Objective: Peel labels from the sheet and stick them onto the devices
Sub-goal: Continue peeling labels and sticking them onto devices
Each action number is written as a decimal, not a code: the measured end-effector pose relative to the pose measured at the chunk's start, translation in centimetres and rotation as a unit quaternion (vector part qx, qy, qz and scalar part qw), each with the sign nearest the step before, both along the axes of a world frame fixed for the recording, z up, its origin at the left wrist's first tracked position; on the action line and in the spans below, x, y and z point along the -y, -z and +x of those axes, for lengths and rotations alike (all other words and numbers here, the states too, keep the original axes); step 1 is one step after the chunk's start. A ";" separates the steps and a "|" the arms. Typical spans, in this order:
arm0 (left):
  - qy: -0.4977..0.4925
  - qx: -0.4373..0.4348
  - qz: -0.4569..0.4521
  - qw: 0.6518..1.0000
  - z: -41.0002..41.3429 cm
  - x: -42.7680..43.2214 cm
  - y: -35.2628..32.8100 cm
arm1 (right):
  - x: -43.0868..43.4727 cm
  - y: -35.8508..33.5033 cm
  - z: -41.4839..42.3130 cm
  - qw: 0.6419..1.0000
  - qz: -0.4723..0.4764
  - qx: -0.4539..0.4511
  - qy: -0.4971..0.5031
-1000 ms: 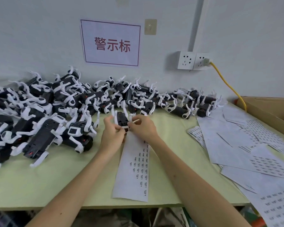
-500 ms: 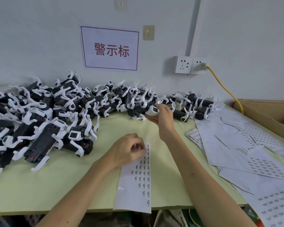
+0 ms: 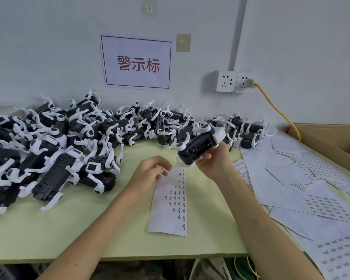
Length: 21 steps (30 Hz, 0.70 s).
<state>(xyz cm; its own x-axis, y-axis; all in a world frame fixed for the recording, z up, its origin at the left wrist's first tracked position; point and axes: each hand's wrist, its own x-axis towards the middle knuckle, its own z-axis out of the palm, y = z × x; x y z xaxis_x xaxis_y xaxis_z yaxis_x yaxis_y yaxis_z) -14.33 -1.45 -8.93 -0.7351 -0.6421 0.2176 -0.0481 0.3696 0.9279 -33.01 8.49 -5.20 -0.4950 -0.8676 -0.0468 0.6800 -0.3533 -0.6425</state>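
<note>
Head view: your pale green matte desk [image 3: 49, 229] fills the lower frame. Across its left and centre sprawls a heap of devices [image 3: 69, 138], boxy black bodies with curved white plastic limbs, tangled together along the wall. On the right lie overlapping loose paper sheets [image 3: 291, 178] printed with grids of tiny dark labels. A brown cardboard box [image 3: 331, 136] edges the far right.

At lower centre a narrow white label sheet [image 3: 170, 209] lies flat, with labels in its right-hand columns and its left part bare. Your right grip [image 3: 214, 160], just right of centre, is wrapped around one device [image 3: 198, 146]. It is lifted clear of the desk and tilted, its ribbed black underside facing you and its rounded white end toward the upper right.

Your left grip [image 3: 150, 170], at centre, sits over the sheet's top end with fingers curled, pinching a thin white sliver [image 3: 163, 169]. Whether that is a label, you cannot tell.
</note>
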 end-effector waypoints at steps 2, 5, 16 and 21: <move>0.020 -0.094 0.140 0.985 0.0 0.0 -0.4 | -0.2 0.0 0.1 0.998 0.053 -0.023 -0.039; 0.115 -0.123 0.304 0.937 0.2 0.1 -0.6 | -0.3 0.1 0.7 0.988 0.097 -0.074 -0.097; 0.240 -0.077 0.363 0.897 0.2 0.5 -0.4 | 0.6 0.4 2.1 0.973 0.119 -0.167 -0.110; 0.205 -0.139 0.348 0.904 0.2 0.7 -0.5 | 0.5 0.7 2.2 0.972 0.056 -0.200 -0.114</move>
